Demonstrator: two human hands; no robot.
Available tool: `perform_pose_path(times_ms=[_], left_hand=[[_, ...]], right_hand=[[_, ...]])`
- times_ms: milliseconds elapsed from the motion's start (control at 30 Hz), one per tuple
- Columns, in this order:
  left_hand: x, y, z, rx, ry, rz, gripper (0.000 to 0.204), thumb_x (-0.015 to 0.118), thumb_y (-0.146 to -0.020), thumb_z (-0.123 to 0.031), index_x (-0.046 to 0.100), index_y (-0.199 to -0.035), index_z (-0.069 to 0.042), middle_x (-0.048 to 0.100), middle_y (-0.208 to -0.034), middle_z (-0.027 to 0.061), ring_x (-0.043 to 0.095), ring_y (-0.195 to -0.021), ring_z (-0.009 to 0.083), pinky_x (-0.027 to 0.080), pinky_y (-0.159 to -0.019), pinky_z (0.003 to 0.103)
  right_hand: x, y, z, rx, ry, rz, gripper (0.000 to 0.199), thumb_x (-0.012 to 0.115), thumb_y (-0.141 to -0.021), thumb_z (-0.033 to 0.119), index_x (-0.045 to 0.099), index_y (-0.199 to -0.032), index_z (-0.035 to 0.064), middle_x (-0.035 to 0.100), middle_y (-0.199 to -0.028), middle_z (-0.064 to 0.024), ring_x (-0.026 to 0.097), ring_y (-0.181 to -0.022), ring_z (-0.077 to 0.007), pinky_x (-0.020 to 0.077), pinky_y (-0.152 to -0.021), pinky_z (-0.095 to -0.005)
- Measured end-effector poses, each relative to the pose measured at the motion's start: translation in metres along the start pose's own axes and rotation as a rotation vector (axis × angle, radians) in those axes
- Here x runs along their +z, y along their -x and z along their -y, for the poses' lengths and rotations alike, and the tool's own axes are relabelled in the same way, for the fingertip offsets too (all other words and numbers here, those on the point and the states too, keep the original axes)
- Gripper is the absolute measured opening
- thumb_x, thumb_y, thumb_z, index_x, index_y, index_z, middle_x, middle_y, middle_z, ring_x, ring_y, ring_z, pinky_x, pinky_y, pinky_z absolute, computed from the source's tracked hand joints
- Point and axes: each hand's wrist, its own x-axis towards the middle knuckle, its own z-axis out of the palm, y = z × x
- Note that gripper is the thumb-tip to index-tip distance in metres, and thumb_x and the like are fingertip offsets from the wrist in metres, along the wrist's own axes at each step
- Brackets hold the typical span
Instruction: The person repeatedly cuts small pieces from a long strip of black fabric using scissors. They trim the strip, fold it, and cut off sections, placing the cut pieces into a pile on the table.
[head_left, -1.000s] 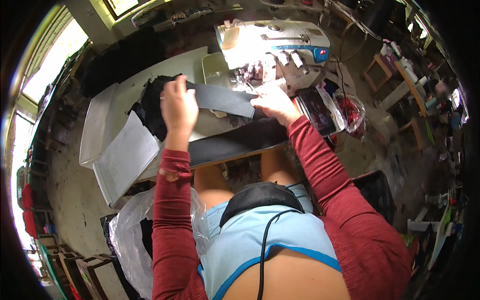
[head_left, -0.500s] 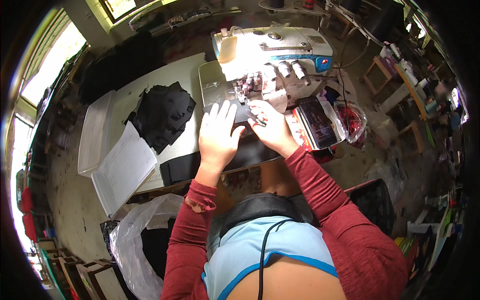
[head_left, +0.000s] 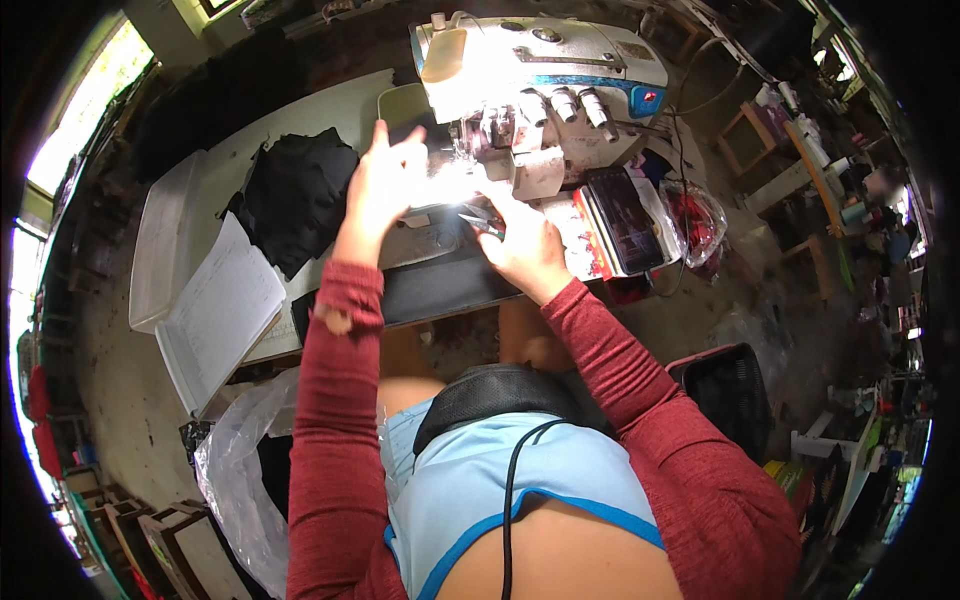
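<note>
A small pair of metal thread snips [head_left: 480, 218] is in my right hand [head_left: 528, 245], which is closed round it just in front of the sewing machine's needle area. The index finger reaches toward the brightly lit machine bed. My left hand [head_left: 378, 195] is raised to the left of the needle, its fingers apart and partly washed out by glare. Dark cloth [head_left: 403, 131] shows beside those fingertips; how far they touch it is hard to see. The white and blue sewing machine [head_left: 590, 62] stands just beyond both hands, its lamp lit.
A pile of black fabric pieces [head_left: 298, 195] lies on the table at left, beside an open notebook [head_left: 225, 310] and a clear plastic bin [head_left: 165, 240]. Right of the machine bed, a phone [head_left: 622, 220] rests on a box. A plastic bag [head_left: 245, 480] hangs below the table.
My left hand has lifted off the bed and moved left and away from me, with the dark cloth shifting that way too. My right hand has come slightly nearer, snips still held.
</note>
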Motion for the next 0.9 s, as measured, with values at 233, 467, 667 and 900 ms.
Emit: perform_pose_path(times_ms=[233,467,667,900], left_hand=[[-0.053,0.010,0.014,-0.023,0.181,-0.343,0.022,0.060,-0.086,-0.011,0.065,-0.103,0.001,0.065,-0.097,0.0203,0.066,-0.090,0.0275,0.051,-0.079,0.031],[-0.069,0.047,-0.010,0.084,0.310,-0.462,0.020,0.063,-0.083,-0.002,0.066,-0.102,0.002,0.067,-0.097,0.0194,0.067,-0.084,0.0268,0.052,-0.073,0.030],[-0.083,0.035,0.000,0.127,0.154,-0.541,0.014,0.059,-0.084,-0.002,0.066,-0.096,0.003,0.065,-0.085,0.0203,0.065,-0.076,0.0325,0.052,-0.067,0.032],[-0.137,0.049,0.108,-0.134,-0.418,-0.206,0.022,0.059,-0.084,-0.028,0.068,-0.095,-0.011,0.067,-0.088,0.0150,0.064,-0.083,0.0312,0.048,-0.073,0.042]], right_hand=[[-0.012,-0.004,0.003,-0.156,-0.136,-0.160,0.030,0.066,-0.081,0.027,0.063,-0.106,0.0097,0.062,-0.080,-0.0086,0.059,-0.064,-0.0215,0.0491,-0.060,-0.0329],[0.013,-0.061,0.031,-0.309,0.439,-0.280,0.021,0.065,-0.079,0.024,0.061,-0.096,0.0136,0.061,-0.079,-0.0067,0.062,-0.073,-0.0225,0.0491,-0.059,-0.0335],[0.009,-0.075,0.026,-0.375,0.438,-0.258,0.014,0.061,-0.079,0.022,0.061,-0.091,0.0141,0.063,-0.076,-0.0062,0.063,-0.071,-0.0236,0.0497,-0.060,-0.0365],[-0.021,-0.008,0.006,-0.259,-0.253,-0.225,0.024,0.068,-0.080,0.015,0.065,-0.102,0.0047,0.068,-0.088,-0.0102,0.065,-0.073,-0.0162,0.0514,-0.066,-0.0271]])
